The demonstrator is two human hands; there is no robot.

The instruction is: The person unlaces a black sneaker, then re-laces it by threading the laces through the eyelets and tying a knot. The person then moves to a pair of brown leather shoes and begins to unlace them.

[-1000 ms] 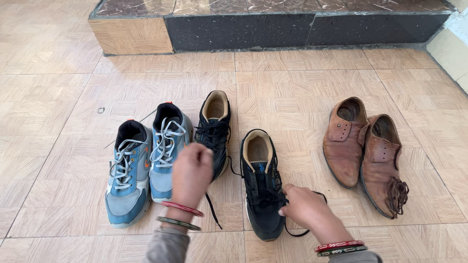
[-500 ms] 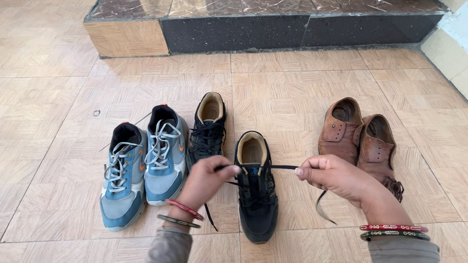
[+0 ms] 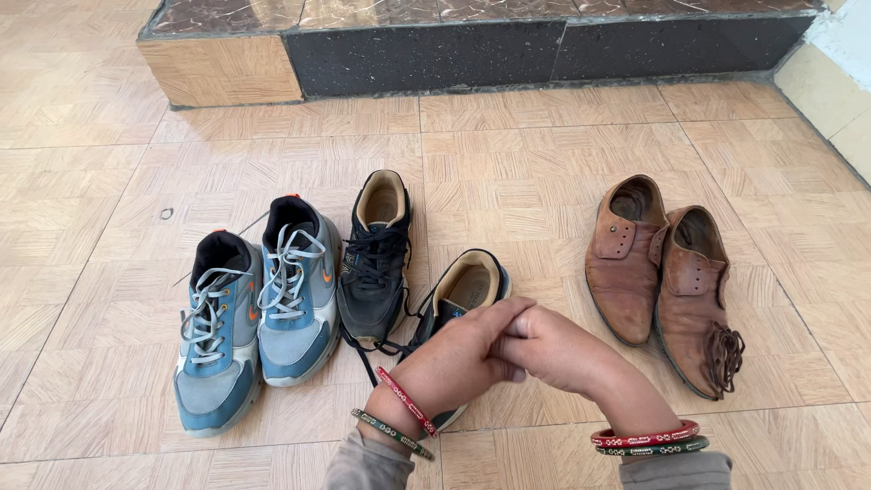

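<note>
My left hand (image 3: 454, 356) and my right hand (image 3: 555, 349) meet with fingers closed together just above the toe of a black sneaker (image 3: 467, 283) with a tan lining. This sneaker is tilted to the right, and my hands hide its front half. Its black lace runs into my fingers and cannot be seen there; a loose loop of lace (image 3: 367, 349) trails on the floor to the left. The second black sneaker (image 3: 374, 259) stands just to the left, laced. Both wrists wear red and green bangles.
A pair of blue-grey sneakers (image 3: 295, 290) (image 3: 213, 340) stands at the left. A pair of worn brown leather shoes (image 3: 626, 259) (image 3: 694, 299) lies at the right. A dark stone step (image 3: 435, 54) crosses the back. A pale wall (image 3: 835, 82) sits at far right.
My hands held the lace ends stretched apart over the black sneaker; now they have come together above its toe. The sneaker has tipped and turned to the right.
</note>
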